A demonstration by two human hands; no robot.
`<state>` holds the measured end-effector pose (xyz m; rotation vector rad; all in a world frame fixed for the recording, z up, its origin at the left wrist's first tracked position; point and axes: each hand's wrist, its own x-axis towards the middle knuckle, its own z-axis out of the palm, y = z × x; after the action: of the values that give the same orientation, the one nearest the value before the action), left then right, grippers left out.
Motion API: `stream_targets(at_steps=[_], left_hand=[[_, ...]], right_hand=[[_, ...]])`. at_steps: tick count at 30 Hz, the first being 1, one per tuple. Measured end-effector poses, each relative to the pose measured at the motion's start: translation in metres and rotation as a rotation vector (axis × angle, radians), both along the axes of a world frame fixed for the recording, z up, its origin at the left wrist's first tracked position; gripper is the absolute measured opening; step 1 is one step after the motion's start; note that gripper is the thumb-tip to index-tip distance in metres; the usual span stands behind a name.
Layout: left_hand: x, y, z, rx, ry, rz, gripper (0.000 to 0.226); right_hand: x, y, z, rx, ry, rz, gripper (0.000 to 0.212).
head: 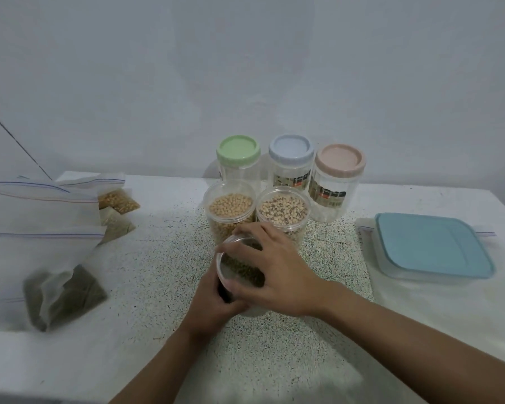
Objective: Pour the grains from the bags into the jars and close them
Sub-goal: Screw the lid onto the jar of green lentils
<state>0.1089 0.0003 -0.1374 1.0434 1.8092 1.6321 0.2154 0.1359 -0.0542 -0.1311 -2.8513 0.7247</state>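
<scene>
Head view: both hands are gripping a clear jar (239,268) of dark green grains at the middle of the speckled table (158,287); the left hand (213,306) is wrapping its fingers round the jar's lower side, and the right hand (277,269) is curling over its rim and far side; the jar is leaning, its mouth turning up and to the left. Just behind it an open jar of tan beans (231,211) and an open jar of speckled beans (283,212) are standing side by side, touching or nearly so; behind those, a green-lidded jar (238,150), a blue-lidded jar (291,150) and a pink-lidded jar (340,160) are standing in a row near the wall. At the left, a bag of dark green grains (67,295) is lying near the table's edge, blurred; a bag of yellow kernels (118,201) is lying further back among other clear zip bags. Well to the right a blue-lidded box (432,249) is sitting flat.
</scene>
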Motion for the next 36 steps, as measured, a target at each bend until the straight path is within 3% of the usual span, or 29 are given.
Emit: stream_targets(at_steps=[5,10,13,16,19,31,36], left_hand=[[0.001,0.000,-0.001,0.015,-0.076,-0.014,0.090],[0.003,-0.001,0.005,0.021,-0.137,-0.028,0.094],[0.004,-0.001,0.007,-0.007,-0.102,-0.010,0.078],[0.001,-0.001,0.002,-0.034,-0.076,-0.026,0.066],[-0.003,-0.002,-0.005,-0.043,-0.094,-0.028,0.070],[-0.004,-0.003,-0.001,-0.016,-0.156,-0.036,0.094],[-0.005,-0.002,-0.005,0.002,-0.193,-0.031,0.098]], right_hand=[[-0.006,0.013,0.017,0.013,-0.100,0.156,0.054],[-0.015,0.021,0.041,0.208,-0.198,0.259,0.063],[-0.022,0.020,0.053,0.252,-0.279,0.294,0.073],[-0.029,0.015,0.063,0.267,-0.311,0.389,0.070],[-0.034,0.018,0.069,0.238,-0.373,0.457,0.068],[-0.047,0.020,0.072,0.240,-0.431,0.276,0.069],[-0.044,0.009,0.059,0.541,-0.366,0.118,0.087]])
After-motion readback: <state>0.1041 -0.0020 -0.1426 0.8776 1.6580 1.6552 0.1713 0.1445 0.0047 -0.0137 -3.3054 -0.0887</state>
